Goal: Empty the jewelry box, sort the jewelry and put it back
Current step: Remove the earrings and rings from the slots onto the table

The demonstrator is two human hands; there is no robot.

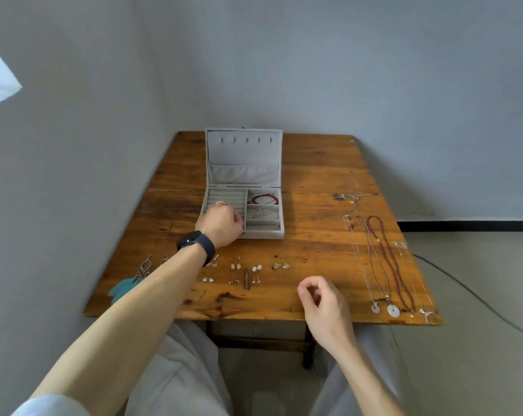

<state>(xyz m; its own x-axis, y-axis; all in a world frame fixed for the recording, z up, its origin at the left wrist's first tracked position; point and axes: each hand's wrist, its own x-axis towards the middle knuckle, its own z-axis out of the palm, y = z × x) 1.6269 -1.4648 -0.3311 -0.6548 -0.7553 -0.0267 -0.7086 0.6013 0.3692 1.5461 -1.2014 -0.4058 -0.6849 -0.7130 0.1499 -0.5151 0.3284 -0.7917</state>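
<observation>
A grey jewelry box (279, 231) stands open at the middle of the wooden table (320, 175), its lid upright. My left hand (221, 225), with a dark watch on the wrist, reaches into the ring rolls on the box's left side, and its curled fingertips pinch a silver ring (220, 203) standing in a slot. A red bracelet (262, 199) lies in the upper right compartment, a thin silver chain (261, 213) in the one below. My right hand (323, 304) hovers over the table's front edge, loosely curled and holding nothing.
Several small earrings (255, 268) lie in rows in front of the box. Teal feather earrings (124, 288) sit at the front left corner. Long necklaces (383, 259) with round pendants stretch along the right side. A cable (464, 289) runs on the floor at right.
</observation>
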